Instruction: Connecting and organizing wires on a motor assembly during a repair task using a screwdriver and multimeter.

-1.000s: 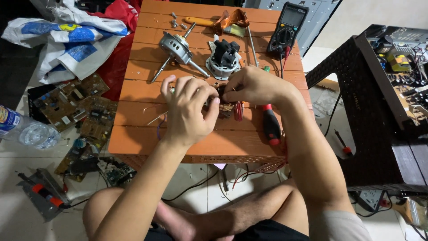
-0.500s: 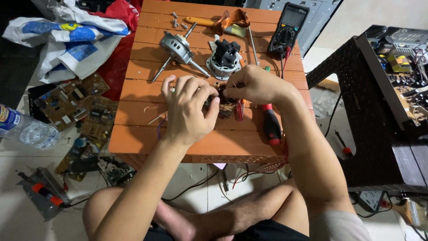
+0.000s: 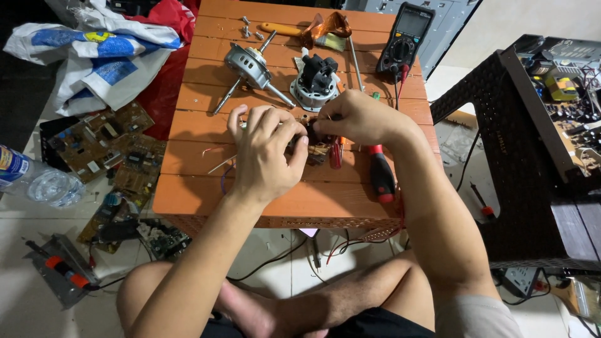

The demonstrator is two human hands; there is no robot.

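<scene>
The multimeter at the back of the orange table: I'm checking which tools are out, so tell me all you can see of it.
The multimeter is a dark handheld unit with a grey screen on top and a round dial below. It lies flat at the far right of the orange table, tilted slightly. A red probe lead runs from its lower end. Neither hand touches it; the right hand is nearest.

Dark-screened multimeter (image 3: 404,39), labelled bottle (image 3: 34,178)

Single head-worn view, steeply downward and close over the orange table (image 3: 200,194) and lap.
</scene>
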